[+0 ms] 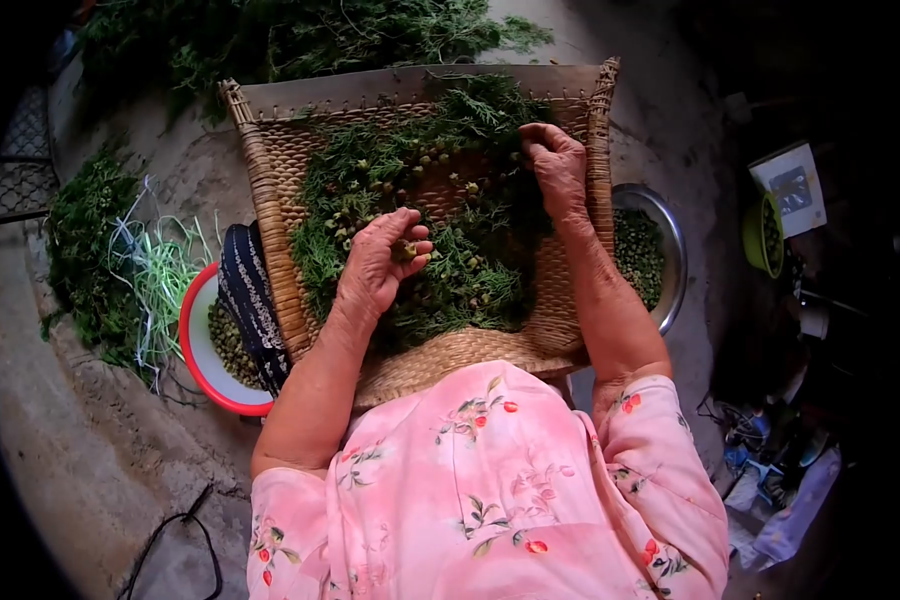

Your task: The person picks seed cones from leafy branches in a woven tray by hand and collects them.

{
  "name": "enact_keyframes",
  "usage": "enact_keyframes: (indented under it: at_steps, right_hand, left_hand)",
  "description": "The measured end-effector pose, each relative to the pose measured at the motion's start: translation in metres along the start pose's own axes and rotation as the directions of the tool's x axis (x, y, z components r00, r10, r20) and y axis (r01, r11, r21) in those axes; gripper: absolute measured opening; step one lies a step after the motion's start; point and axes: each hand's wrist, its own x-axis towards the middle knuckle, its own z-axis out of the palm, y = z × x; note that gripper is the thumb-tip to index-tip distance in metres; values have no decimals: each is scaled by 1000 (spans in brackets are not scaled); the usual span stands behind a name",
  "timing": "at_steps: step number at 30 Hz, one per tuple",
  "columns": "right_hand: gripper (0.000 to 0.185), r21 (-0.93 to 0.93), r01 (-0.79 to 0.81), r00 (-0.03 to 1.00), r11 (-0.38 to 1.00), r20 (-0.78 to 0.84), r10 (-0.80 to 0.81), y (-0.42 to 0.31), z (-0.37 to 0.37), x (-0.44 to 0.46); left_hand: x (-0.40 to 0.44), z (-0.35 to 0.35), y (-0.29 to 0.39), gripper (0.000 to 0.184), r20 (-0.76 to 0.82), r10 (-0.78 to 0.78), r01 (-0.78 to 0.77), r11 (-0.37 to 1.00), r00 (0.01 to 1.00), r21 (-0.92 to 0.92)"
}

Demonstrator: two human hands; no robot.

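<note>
A woven wicker winnowing basket (270, 215) lies across my lap, holding green conifer sprigs (460, 275) and several small round green cones (430, 155). My left hand (375, 260) is over the left middle of the basket, its fingers curled around a small green cone (403, 251). Near the basket's upper right edge, my right hand (556, 165) has thumb and fingers pinched together beside the foliage. Whatever may be between those fingertips is too small to make out.
A red-rimmed white basin (192, 345) with green cones stands left, partly under dark patterned cloth (245, 290). At right is a metal basin (675, 255) of cones. Cut branches (270, 40) lie beyond the basket, with pale plastic strings (165, 285) at left and a green bowl (760, 240) far right.
</note>
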Motion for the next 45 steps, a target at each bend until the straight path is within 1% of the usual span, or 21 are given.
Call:
enact_keyframes:
  at_steps: [1,5,6,8,12,16,18,19,20,22,23,24,26,28,33,34,37,39,40,43,45]
  right_hand:
    - [10,-189,164,986,968,-11,-169,-1,1,-1]
    - [11,-422,290,953,859,45,-300,-3,4,-6]
    - [11,-422,291,953,859,44,-301,-4,6,-9]
    - [16,-644,286,958,709,212,-194,-7,9,-17]
    - [28,-812,408,912,418,341,-229,-2,19,-24]
    - [26,-834,405,910,375,327,-256,-3,25,-27]
    - [24,-593,316,944,741,272,-184,-15,28,-36]
    - [22,-448,314,925,837,345,-162,-27,29,-40]
    - [23,-256,153,902,955,430,-29,-39,31,-46]
    - [25,47,-74,772,996,636,28,-37,39,-52]
    - [23,32,-51,721,998,693,15,-38,41,-53]
    - [21,-33,151,732,988,675,-89,-40,43,-52]
    - [19,-134,287,801,949,576,-160,-41,45,-46]
    - [17,-142,258,885,956,431,-175,-33,42,-30]
    - [17,-105,197,980,975,47,-193,-7,22,20]
    - [18,-227,259,964,939,5,-265,-2,19,29]
    - [18,-262,267,963,927,27,-269,-5,18,46]
    - [20,-514,597,784,616,212,-583,-4,23,55]
    - [20,-512,598,783,616,211,-585,-3,26,55]
    - [18,-787,432,898,440,331,-291,-7,35,53]
    - [17,-777,417,907,473,316,-280,-6,36,48]
  left_hand:
    - [0,0,0,26,-5,3,-3,1000,1000,-9]
    - [3,-5,-1,26,3,-8,8,1000,1000,6]
    - [2,-4,-1,26,-4,-7,7,1000,1000,8]
    - [1,-2,0,26,-4,-2,2,1000,1000,12]
    - [2,-3,-1,26,-18,-9,9,999,1000,33]
    - [3,-6,-1,28,-4,-5,5,1000,1000,31]
    - [3,-6,0,29,0,-5,5,999,1000,34]
    - [2,-4,0,31,9,-12,12,1000,1000,23]
    - [1,-3,1,32,19,-21,21,1000,1000,12]
    - [0,0,1,34,38,-33,34,999,999,-34]
    - [0,0,2,35,58,-42,47,996,997,-80]
    - [1,0,2,35,58,-41,45,996,998,-79]
    - [2,-1,1,34,37,-47,48,998,998,-37]
    - [3,-2,1,32,27,-47,47,999,999,-19]
    - [3,-1,2,25,0,-37,37,999,999,-13]
    - [3,0,2,24,-5,-34,33,999,999,-14]
    - [2,2,2,23,-12,-28,28,1000,1000,-6]
    - [2,2,3,22,-16,-24,24,1000,1000,2]
    - [2,1,3,22,-22,-29,29,1000,999,6]
    - [3,0,3,22,-26,-19,19,1000,999,4]
    - [2,-2,4,21,-14,-9,9,1000,1000,-4]
